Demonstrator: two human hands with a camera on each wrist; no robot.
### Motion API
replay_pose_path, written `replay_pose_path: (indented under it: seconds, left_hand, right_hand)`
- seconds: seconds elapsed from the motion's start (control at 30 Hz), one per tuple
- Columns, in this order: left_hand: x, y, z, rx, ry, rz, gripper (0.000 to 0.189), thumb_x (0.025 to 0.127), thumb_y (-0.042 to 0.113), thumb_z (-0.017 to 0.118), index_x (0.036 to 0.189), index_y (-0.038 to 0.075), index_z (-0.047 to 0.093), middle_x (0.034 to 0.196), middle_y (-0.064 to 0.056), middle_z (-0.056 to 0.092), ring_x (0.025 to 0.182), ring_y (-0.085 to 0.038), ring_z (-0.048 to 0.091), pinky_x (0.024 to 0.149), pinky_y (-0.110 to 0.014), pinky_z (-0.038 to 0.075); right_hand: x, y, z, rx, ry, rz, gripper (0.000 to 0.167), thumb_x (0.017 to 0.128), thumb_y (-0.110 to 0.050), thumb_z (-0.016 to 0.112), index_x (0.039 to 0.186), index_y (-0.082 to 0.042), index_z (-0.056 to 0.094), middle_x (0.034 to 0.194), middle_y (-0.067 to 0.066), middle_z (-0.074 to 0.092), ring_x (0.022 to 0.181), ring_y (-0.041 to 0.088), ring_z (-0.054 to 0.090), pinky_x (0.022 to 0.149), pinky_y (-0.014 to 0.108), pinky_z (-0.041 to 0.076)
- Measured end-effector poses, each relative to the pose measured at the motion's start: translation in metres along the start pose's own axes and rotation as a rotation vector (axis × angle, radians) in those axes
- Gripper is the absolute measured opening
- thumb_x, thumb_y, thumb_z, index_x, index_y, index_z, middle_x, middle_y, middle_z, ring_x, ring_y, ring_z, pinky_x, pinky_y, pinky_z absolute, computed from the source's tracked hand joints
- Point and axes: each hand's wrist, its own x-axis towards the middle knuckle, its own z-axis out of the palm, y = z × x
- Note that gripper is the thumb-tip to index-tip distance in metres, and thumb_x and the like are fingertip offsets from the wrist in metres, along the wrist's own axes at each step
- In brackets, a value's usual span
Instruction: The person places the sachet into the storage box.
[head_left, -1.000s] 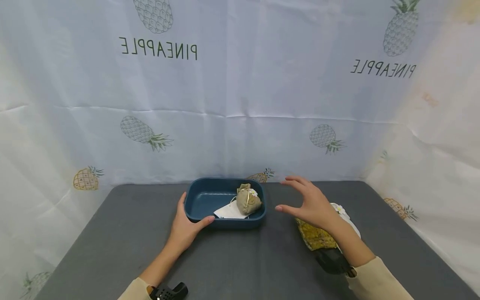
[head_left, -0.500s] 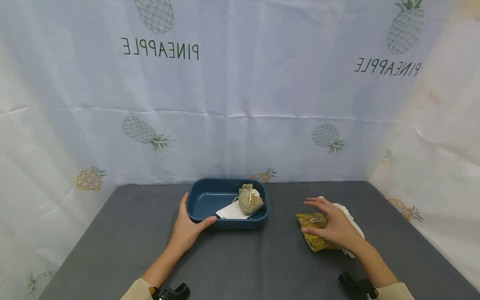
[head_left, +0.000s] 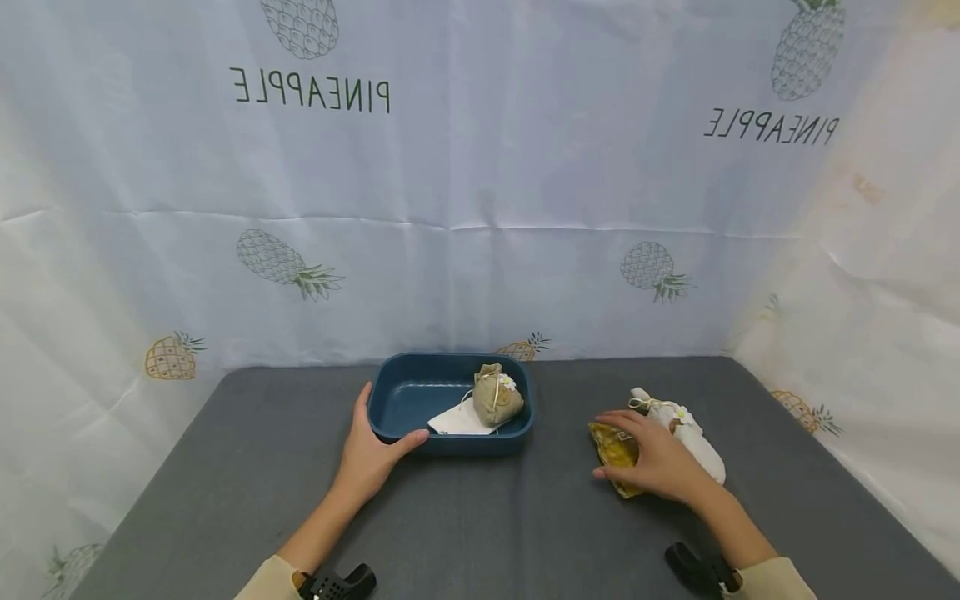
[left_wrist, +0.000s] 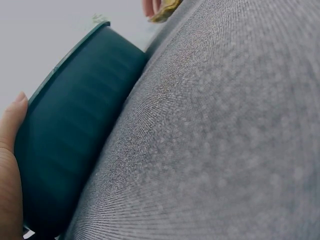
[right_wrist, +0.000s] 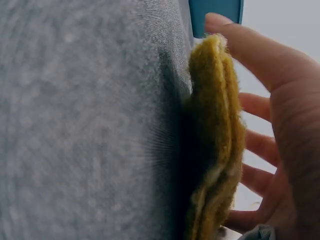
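Note:
My left hand (head_left: 369, 454) holds the dark blue rectangular container (head_left: 465, 447) at its left front corner. Its thumb lies at the front rim. In the container, toward the right, are a small beige drawstring sachet (head_left: 495, 407) with a white flower and a flat white cloth piece (head_left: 459, 422). At the right, my right hand (head_left: 660, 462) grips a fuzzy mustard-yellow pouch (right_wrist: 217, 115), thumb at one edge and fingers along its upper side. The palm hides part of the pouch. A white drawstring sachet (head_left: 701, 454) lies just beyond that hand.
A grey cloth (head_left: 465, 533) covers the table. White pineapple-print curtains (head_left: 480, 167) hang behind it and at both sides. Each wrist carries a black camera, such as the left one (head_left: 341, 583).
My right hand has come back from beside the container and closed on the yellow pouch, which has shifted so the white sachet shows more. The left hand keeps its hold on the container.

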Motion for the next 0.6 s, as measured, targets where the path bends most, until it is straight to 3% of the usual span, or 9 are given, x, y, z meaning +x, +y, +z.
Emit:
replay_pose_path:
  seconds: [0.37,0.6]
  left_hand:
    - [0.001,0.0,-0.001,-0.002,0.001,-0.005,0.121,0.08,0.047,0.083,0.164,0.018,0.001,0.169,-0.02,0.014,0.154,-0.044,0.022,0.117,-0.069,0.026]
    - [0.001,0.0,-0.001,0.013,-0.003,-0.013,0.121,0.08,0.049,0.083,0.164,0.018,0.001,0.17,-0.019,0.014,0.154,-0.044,0.023,0.117,-0.07,0.027]
  right_hand:
    - [-0.003,0.013,-0.006,-0.014,-0.077,-0.049,0.083,0.074,-0.061,0.082,0.141,-0.017,0.059,0.143,0.013,0.057,0.124,0.041,0.06,0.092,0.062,0.052]
    - [0.0,0.007,0.007,-0.108,-0.069,-0.053,0.066,0.087,-0.057,0.072,0.138,-0.016,0.061,0.135,0.006,0.064,0.115,0.028,0.066,0.091,0.051,0.055]
